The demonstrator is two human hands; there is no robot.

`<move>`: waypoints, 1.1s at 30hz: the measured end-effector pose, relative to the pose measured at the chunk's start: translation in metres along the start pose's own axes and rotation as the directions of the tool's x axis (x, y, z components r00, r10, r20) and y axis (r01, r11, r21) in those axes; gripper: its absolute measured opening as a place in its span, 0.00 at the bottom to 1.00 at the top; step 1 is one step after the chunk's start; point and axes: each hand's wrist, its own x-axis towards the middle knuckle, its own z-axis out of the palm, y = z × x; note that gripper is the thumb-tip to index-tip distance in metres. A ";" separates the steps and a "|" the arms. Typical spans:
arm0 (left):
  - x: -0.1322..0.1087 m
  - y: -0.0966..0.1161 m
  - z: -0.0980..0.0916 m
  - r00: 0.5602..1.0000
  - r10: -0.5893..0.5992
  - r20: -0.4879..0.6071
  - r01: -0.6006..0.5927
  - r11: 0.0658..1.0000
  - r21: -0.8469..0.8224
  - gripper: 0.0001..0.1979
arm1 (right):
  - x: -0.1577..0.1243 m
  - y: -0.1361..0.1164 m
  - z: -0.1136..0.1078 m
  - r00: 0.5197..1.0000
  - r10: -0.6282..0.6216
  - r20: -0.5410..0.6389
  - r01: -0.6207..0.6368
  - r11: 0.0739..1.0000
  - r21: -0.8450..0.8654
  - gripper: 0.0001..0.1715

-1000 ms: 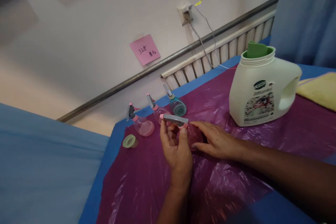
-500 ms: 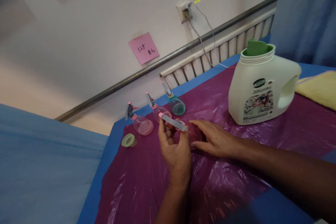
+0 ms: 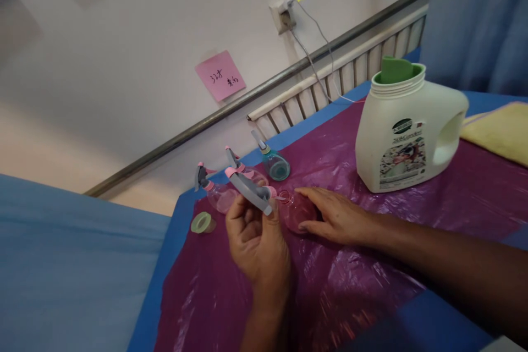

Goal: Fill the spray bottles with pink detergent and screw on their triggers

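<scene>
My left hand [image 3: 260, 242] pinches a grey and pink trigger spray head [image 3: 252, 189], tilted, its thin tube pointing toward the mouth of a clear round bottle [image 3: 299, 213]. The bottle stands on the purple plastic sheet [image 3: 231, 291], its neck uncovered. Around the bottle's far right side my right hand [image 3: 340, 217] is curled, thumb and fingers holding it. Just behind the spray head are two clear spray bottles with pink collars, one at the left [image 3: 218, 195] and one partly hidden [image 3: 253, 176]. A teal spray bottle [image 3: 277, 166] stands farther back.
A small pale green cup [image 3: 203, 223] sits at the sheet's left. To the right stands a large white jug [image 3: 400, 137] with a green scoop [image 3: 396, 70] in its mouth. A yellow cloth [image 3: 501, 132] lies beyond. Cables hang from a wall socket [image 3: 282, 14].
My left hand has moved left and lifted the spray head away from the bottle's neck, so the open mouth and tube now show. My right hand stays on the bottle.
</scene>
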 end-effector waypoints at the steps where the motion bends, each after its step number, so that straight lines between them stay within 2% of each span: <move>1: 0.000 0.005 0.001 1.000 0.008 -0.019 -0.008 1.000 0.002 0.23 | 0.000 0.000 -0.001 1.000 0.000 0.007 0.000 1.000 0.005 0.44; 6: 0.004 0.023 0.002 0.993 0.088 -0.075 -0.089 0.996 -0.014 0.22 | 0.001 -0.002 -0.003 0.999 0.030 0.038 -0.030 1.000 0.005 0.45; 10: 0.009 0.026 0.000 0.995 0.082 -0.062 -0.081 0.996 0.025 0.23 | 0.002 -0.004 -0.003 0.999 0.035 0.037 -0.036 0.999 0.004 0.44; 16: 0.026 0.026 -0.005 0.997 0.039 0.062 -0.043 0.997 0.063 0.33 | 0.002 -0.004 -0.001 1.000 0.023 0.013 -0.023 1.000 0.004 0.45; 21: 0.047 0.026 -0.007 0.996 0.041 0.076 -0.041 0.999 -0.010 0.41 | 0.003 -0.003 -0.001 0.998 0.049 0.033 -0.049 0.999 -0.004 0.45; 25: 0.055 0.022 -0.010 0.996 0.026 0.081 -0.030 0.998 0.056 0.45 | 0.003 -0.003 0.000 0.999 0.036 0.023 -0.036 0.999 0.011 0.45; 28: 0.053 0.022 -0.013 0.994 0.063 0.093 -0.073 0.991 0.116 0.44 | 0.002 -0.002 0.001 0.999 0.033 0.018 -0.033 0.999 0.018 0.45; 33: 0.044 0.035 -0.014 0.975 0.159 0.153 -0.190 0.956 0.222 0.35 | 0.002 -0.001 0.002 0.999 0.030 0.014 -0.030 0.999 0.014 0.44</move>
